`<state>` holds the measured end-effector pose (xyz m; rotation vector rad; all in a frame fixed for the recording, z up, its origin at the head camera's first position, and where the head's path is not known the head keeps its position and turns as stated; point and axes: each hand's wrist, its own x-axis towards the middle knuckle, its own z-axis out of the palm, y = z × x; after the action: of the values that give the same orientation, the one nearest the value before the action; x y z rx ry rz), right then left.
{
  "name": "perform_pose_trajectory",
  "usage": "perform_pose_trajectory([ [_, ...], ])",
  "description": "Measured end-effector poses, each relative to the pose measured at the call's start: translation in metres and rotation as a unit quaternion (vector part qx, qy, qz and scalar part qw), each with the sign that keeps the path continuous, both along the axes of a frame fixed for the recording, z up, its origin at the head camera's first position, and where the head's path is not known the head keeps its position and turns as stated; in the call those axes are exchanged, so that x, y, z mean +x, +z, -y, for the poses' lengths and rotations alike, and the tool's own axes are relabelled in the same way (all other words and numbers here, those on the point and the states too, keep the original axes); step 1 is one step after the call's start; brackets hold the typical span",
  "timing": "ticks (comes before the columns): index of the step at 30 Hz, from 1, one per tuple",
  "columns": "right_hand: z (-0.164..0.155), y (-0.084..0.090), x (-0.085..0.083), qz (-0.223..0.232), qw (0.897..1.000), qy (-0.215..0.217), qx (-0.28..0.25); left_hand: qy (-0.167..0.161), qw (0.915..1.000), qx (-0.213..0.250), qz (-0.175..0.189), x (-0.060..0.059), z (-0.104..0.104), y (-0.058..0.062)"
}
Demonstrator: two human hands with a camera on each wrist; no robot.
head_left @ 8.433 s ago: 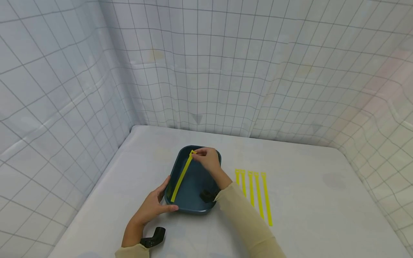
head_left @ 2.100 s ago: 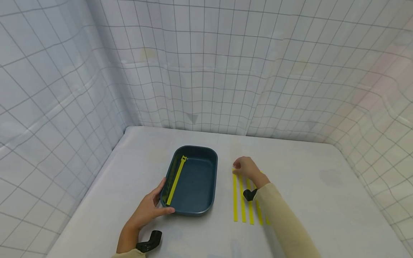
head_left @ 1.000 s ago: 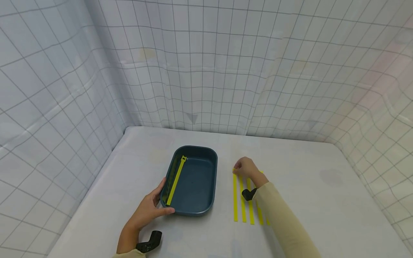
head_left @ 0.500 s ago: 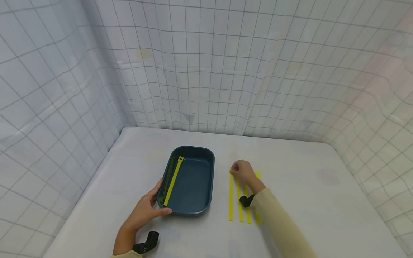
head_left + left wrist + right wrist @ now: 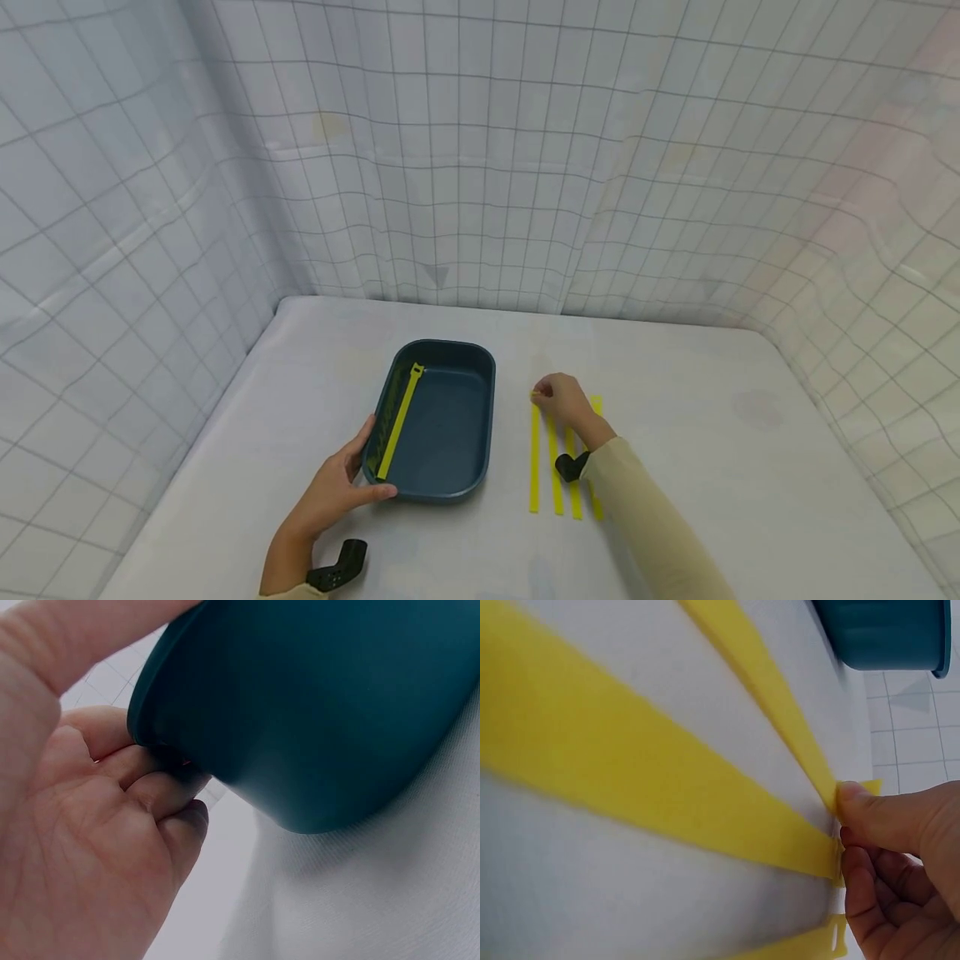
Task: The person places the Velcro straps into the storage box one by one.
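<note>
Since half a second ago almost nothing has moved: the right hand (image 5: 564, 400) stays at the far end of the leftmost flat yellow fabric strap (image 5: 534, 458), thumb and forefinger pinching its tip (image 5: 838, 796) while its length still lies on the white cloth-covered table (image 5: 712, 467). Long axis runs near-to-far, parallel to the three other yellow straps (image 5: 573, 479) just beside it. The dark teal oval plastic tray (image 5: 438, 417) sits to the left, one yellow strap (image 5: 396, 421) already inside along its left wall. Left hand (image 5: 333, 492) grips the tray's near-left rim (image 5: 150, 742), fingers curled around it.
</note>
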<state>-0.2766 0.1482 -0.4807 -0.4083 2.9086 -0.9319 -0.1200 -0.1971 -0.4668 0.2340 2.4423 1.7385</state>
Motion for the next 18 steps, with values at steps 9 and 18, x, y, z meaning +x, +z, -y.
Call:
perform_pose_trajectory([
  [9,0.002,0.008,0.004,-0.006,1.0,-0.001,-0.003,-0.001,0.9999,-0.001,-0.013,-0.001,0.001,-0.001],
  [18,-0.002,0.02,0.014,-0.033,0.999,0.016,-0.026,-0.003,1.0,-0.003,-0.007,-0.002,0.002,-0.002],
])
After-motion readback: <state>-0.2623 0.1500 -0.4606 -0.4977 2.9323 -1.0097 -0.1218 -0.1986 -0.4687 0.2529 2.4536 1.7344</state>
